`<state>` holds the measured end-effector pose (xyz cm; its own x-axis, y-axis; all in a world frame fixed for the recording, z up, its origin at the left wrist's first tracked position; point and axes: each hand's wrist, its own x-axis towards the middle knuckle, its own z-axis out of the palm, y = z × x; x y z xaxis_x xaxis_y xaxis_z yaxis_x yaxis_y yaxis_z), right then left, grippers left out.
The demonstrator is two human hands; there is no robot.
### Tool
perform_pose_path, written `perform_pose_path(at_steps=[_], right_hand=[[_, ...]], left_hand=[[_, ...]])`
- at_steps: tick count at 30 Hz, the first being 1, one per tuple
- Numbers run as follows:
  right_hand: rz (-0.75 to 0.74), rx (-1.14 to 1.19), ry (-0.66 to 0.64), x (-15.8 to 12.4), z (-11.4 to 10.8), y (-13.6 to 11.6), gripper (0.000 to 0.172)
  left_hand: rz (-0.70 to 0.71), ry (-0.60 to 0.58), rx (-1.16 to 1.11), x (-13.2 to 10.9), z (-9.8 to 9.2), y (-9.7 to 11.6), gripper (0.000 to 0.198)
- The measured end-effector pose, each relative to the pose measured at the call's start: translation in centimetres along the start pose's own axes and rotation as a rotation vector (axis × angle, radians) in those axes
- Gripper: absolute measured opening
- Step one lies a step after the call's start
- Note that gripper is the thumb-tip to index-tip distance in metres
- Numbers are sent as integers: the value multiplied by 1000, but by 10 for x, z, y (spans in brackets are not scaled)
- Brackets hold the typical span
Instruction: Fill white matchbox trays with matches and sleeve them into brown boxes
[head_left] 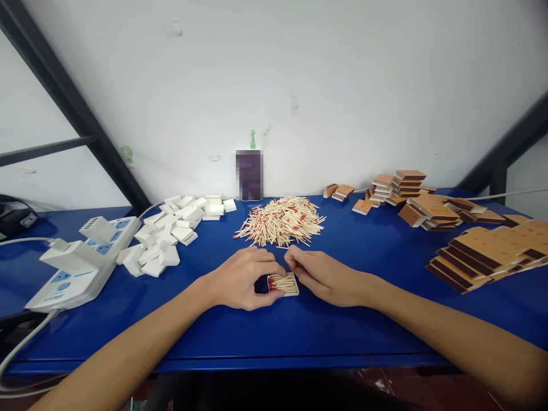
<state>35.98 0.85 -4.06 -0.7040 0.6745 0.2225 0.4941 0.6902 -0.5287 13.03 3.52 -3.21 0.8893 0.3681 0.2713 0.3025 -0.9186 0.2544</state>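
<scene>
A small white matchbox tray [291, 293] filled with red-tipped matches [282, 282] lies on the blue table in front of me. My left hand [247, 278] curves round it, thumb on the near side and fingers on the far side, gripping it. At the tray's far right corner is my right hand [322, 275], its fingers curled together; whatever they pinch, if anything, is hidden. Just beyond both hands spreads a large heap of loose matches [282, 221], with red heads pointing many ways.
On the left is a pile of white matchbox trays [166, 231], beside a white power strip [85, 274] with plugs and cables. Stacks of brown matchbox sleeves [488, 248] fill the right side. A blurred dark rectangle [249, 176] stands against the wall.
</scene>
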Motion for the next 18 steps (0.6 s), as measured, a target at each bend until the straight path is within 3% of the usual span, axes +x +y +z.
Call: perform_pose_path(at_steps=[8, 18], right_hand=[[-18, -14, -23, 0, -5, -3, 14], [-10, -122, 20, 0, -4, -1, 3]], left_hand=[[-1, 2, 33, 0, 0, -1, 27], [-13, 19, 38, 2, -1, -5, 29]])
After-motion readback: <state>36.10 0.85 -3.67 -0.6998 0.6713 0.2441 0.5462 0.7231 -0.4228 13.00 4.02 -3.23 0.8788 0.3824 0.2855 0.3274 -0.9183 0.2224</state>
